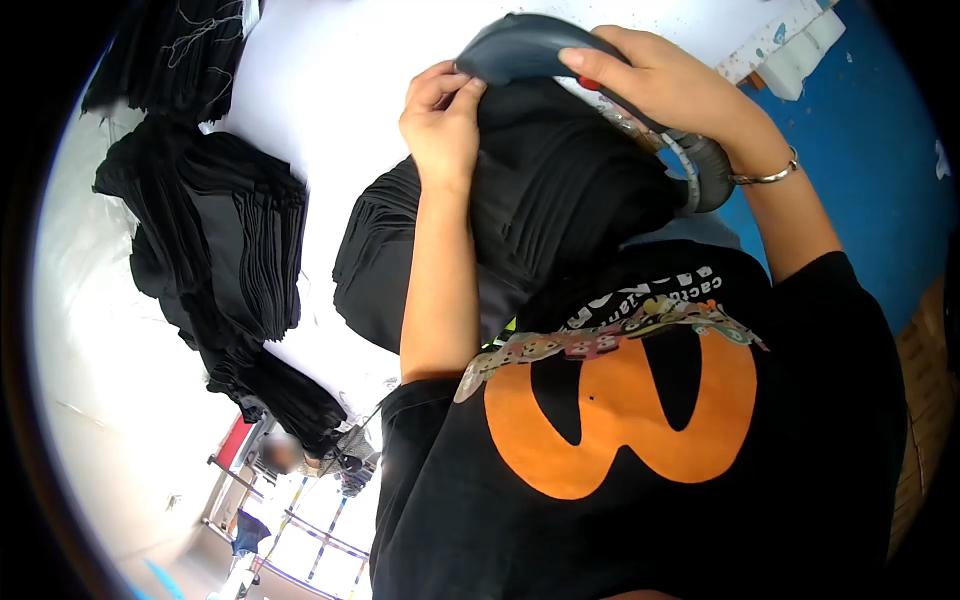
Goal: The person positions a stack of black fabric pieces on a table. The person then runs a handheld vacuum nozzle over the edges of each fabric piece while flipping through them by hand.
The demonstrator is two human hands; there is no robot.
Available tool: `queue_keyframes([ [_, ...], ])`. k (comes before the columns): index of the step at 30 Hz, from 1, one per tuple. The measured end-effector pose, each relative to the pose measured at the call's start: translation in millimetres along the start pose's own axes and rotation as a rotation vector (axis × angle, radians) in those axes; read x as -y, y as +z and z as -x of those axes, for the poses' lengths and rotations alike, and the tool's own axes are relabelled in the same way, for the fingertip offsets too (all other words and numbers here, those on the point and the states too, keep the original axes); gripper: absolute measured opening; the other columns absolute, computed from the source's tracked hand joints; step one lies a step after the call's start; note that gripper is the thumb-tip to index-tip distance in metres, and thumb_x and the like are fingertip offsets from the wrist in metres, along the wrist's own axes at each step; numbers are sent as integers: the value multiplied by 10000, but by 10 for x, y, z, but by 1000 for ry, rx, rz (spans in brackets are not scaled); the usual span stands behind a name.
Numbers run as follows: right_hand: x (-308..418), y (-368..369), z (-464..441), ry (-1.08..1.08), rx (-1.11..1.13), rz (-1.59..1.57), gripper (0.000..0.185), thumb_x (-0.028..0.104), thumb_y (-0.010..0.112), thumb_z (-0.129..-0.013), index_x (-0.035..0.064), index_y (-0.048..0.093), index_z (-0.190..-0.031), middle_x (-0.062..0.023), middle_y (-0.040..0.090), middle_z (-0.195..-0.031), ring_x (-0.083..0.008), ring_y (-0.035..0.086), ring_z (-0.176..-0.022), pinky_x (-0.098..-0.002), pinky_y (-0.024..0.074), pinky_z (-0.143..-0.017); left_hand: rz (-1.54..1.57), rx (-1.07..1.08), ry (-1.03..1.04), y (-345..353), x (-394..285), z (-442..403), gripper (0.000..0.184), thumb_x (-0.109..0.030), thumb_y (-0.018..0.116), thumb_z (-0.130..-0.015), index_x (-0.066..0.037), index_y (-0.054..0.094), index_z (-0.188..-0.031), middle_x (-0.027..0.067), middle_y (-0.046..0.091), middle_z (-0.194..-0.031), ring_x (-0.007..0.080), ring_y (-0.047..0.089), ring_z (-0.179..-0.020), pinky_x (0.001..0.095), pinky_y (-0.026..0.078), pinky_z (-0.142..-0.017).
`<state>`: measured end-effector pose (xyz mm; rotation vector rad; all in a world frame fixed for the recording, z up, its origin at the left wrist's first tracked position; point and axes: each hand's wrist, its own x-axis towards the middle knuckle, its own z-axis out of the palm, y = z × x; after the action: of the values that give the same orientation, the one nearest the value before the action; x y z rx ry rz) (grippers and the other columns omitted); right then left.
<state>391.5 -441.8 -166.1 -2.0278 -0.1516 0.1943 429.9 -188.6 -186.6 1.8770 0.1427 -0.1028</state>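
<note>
My left hand point(440, 120) is closed, its thumb and fingertips pinching the left corner of a smooth dark piece, apparently cloth point(530, 50). At the other end, the thumb of my right hand point(655, 80) presses on that piece. My right hand is also wrapped round a dark handheld tool with a red part point(588, 83); most of its body is hidden. A ribbed grey hose point(712, 172) and a pale cord run down from the tool by my wrist. Below both hands lies a thick stack of black cloth pieces point(570, 190), its layered edges showing.
More black cloth bundles point(240, 240) lie along the left of the white table point(320, 100), with another stack point(165, 60) at the far left, loose threads on top. Blue floor point(860, 160) shows at right. A rack point(320, 530) stands at lower left, near a blurred person point(280, 455).
</note>
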Motion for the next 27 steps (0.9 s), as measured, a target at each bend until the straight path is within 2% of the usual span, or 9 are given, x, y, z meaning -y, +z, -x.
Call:
queue_keyframes([
  [2,298,-269,106,133,59,-106,503,509,545,-1015,19,656,-1024,-12,559,-682,-68,510,-535,-219,426,-511,-305,-47,442,-165,-244,77,87,41,794,-781,3,728,-822,49,714,-923,156,662,-899,285,531,-848],
  [4,408,-425,295,285,120,-213,472,484,543,-1021,26,656,-1037,-7,550,-675,-71,510,-540,-221,426,-514,-52,319,122,-411,-456,258,115,-87,781,-856,6,723,-821,94,713,-873,148,652,-829,289,528,-785],
  [7,463,-424,377,306,212,-69,400,422,564,-1020,33,650,-1050,-12,534,-672,-86,506,-559,-258,428,-526,-524,537,-379,-498,-530,211,360,-279,669,-971,6,664,-750,117,638,-664,191,554,-653,328,473,-659],
  [8,380,-278,311,131,198,125,542,510,561,-995,-24,649,-1028,-176,654,-769,-302,654,-679,-383,520,-658,-627,409,-68,-449,-336,173,310,-272,709,-939,16,671,-828,165,666,-818,290,599,-698,372,512,-701],
  [11,359,-21,-5,93,110,180,579,532,558,-989,-40,648,-1006,-229,669,-863,-379,669,-824,-431,527,-774,-939,98,482,-224,-122,40,498,-325,822,-818,17,656,-1139,212,578,-1197,390,649,-904,461,548,-820],
  [12,346,-6,-54,111,70,190,583,533,556,-990,-42,652,-1000,-233,674,-887,-381,674,-846,-436,529,-788,-930,103,443,-175,-103,9,521,-352,855,-776,13,681,-1106,200,620,-1134,384,646,-911,451,541,-824],
  [17,329,-456,370,330,210,-16,431,441,567,-1018,27,654,-938,-26,555,-592,-95,489,-410,-218,369,-409,-538,391,-44,-211,-119,43,411,-281,873,-767,18,710,-997,147,694,-861,318,671,-835,379,537,-793],
  [22,161,-120,-191,-136,118,89,512,490,550,-1020,-9,661,-1042,-58,627,-780,-90,559,-539,-228,440,-471,-333,572,-116,-192,-106,27,313,-195,828,-833,21,708,-1027,99,739,-915,195,674,-847,314,531,-796],
  [27,240,-532,162,316,247,-167,456,458,536,-1034,18,634,-967,3,500,-534,-64,485,-404,-209,380,-392,-58,278,-178,-177,-8,131,215,-118,744,-911,6,750,-1087,70,730,-943,147,655,-900,289,519,-841],
])
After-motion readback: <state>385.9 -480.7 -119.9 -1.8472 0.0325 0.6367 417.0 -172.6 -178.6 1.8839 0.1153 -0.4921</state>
